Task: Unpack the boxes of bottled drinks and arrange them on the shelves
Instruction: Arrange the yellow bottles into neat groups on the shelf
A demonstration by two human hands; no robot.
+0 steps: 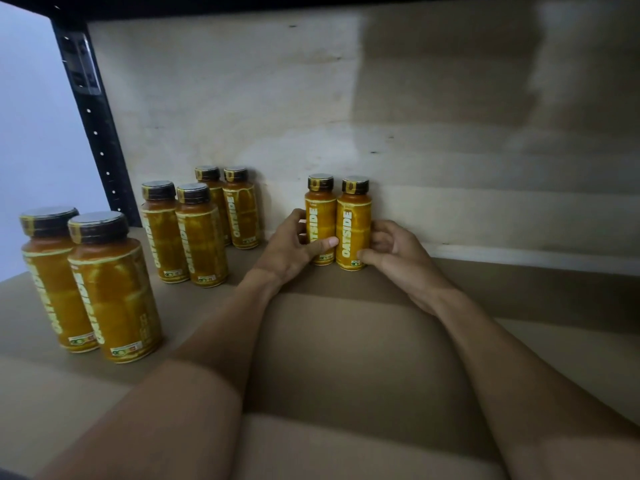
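Note:
Two yellow Oatside bottles with dark caps stand upright side by side at the back of the brown shelf (346,341). My left hand (291,249) grips the left bottle (320,209), thumb across its front. My right hand (391,251) curls round the right bottle (353,226) from its right side. Both bottles rest on the shelf, close to the pale wooden back panel (381,116).
Several more bottles of the same drink stand in pairs to the left: one pair at the back (239,209), one in the middle (183,237), one near the front left (93,285). A black perforated shelf post (97,133) rises at the left.

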